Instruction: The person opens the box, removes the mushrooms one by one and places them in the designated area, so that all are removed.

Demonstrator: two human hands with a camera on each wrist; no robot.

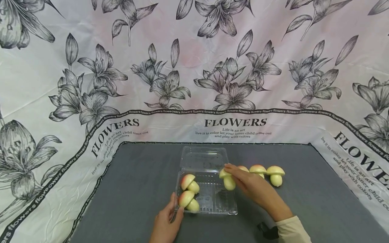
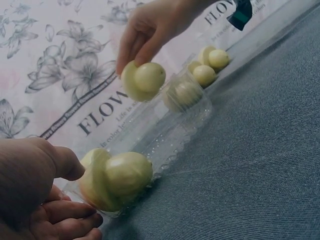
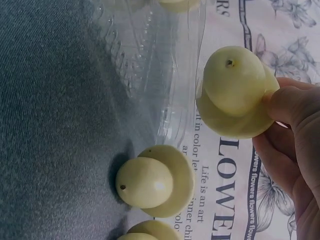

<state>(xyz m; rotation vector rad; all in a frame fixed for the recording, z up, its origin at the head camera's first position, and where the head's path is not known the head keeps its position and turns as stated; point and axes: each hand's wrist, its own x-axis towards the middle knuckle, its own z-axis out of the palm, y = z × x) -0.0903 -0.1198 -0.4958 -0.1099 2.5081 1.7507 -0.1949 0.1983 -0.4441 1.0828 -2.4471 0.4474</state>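
Note:
My right hand [image 1: 253,187] pinches a pale yellow-green toy mushroom [image 3: 234,82] by its cap, stem downward, over the right side of a clear plastic clamshell container [image 1: 214,195]. The container's lid [image 1: 204,158] lies open toward the back. Two more mushrooms with red-blushed caps, a rear one [image 1: 188,182] and a front one [image 1: 186,199], lie in the container's left part. At the front left corner, my left hand [image 1: 167,219] grips the container's edge, thumb near the front mushroom [image 2: 125,172] and fingers along the outside.
To the right of the container stand several mushrooms in a row, including a middle one [image 1: 257,168] and an end one [image 1: 276,175]; another is partly hidden behind my right hand. A dark object [image 1: 267,231] is beside my right sleeve. Flower-printed cloth [image 1: 170,128] borders the grey tabletop [image 1: 136,182].

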